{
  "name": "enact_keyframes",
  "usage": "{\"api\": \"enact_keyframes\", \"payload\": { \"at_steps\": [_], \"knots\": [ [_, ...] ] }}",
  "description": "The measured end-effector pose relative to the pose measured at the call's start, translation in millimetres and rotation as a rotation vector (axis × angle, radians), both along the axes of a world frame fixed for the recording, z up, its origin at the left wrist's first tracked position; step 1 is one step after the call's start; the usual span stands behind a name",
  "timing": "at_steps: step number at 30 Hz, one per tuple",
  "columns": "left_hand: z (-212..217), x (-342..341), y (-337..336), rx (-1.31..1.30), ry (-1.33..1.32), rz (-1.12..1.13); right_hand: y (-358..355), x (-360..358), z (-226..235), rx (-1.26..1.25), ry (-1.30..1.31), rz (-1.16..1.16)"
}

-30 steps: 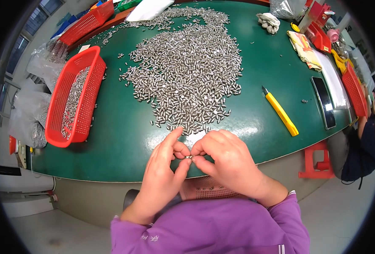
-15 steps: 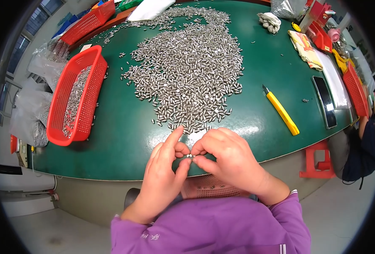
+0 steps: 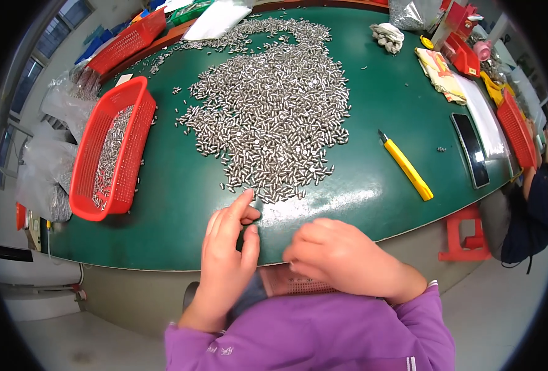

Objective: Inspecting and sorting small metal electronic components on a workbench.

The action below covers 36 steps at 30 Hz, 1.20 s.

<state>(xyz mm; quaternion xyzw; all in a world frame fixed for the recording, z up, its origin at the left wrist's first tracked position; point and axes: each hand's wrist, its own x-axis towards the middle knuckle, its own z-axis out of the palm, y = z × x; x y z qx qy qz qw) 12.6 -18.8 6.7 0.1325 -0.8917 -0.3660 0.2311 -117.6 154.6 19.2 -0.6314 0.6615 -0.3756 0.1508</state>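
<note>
A broad heap of small silvery bullet-shaped metal pieces point(image 3: 274, 117) covers the middle of the green table point(image 3: 181, 229). My left hand point(image 3: 227, 241) is at the heap's near edge, index finger stretched toward the pieces and thumb apart; nothing shows in its grip. My right hand point(image 3: 335, 250) is over the table's front edge with fingers curled together and pointing down. Whatever those fingers may hold is hidden. Below, partly covered by that hand, a pink perforated basket point(image 3: 275, 278) rests at my lap, with a few small pieces visible near its rim.
On the left stands a red basket point(image 3: 139, 133) part filled with metal pieces, with clear plastic bags point(image 3: 48, 157) beyond it. To the right lie a yellow utility knife point(image 3: 408, 170), a phone point(image 3: 471, 151) and a printed cloth point(image 3: 439, 74). White gloves point(image 3: 387, 37) lie at the back.
Both hands were together at the table edge, fingertips pinching tiny pieces. They have parted: the right moved down toward the pink basket, the left moved slightly left and its thumb and index finger spread.
</note>
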Motion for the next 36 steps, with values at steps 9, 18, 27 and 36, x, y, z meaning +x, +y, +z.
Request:
{"api": "enact_keyframes", "payload": {
  "at_steps": [9, 18, 27, 36],
  "knots": [
    [-0.7, -35.0, 19.3, -0.038, 0.052, -0.096, -7.1, -20.3, -1.7, -0.100, 0.163, -0.479],
    [-2.8, -29.2, 20.3, 0.044, 0.006, -0.127, -12.2, -14.7, -4.8, -0.126, 0.071, -0.367],
    [-4.4, -22.1, 19.1, 0.040, 0.019, -0.150, -8.1, -14.1, -3.1, -0.092, 0.061, -0.353],
    [-6.0, -19.7, 18.7, 0.018, 0.053, -0.159, -9.0, -9.8, -2.7, -0.112, 0.104, -0.353]
  ]
}}
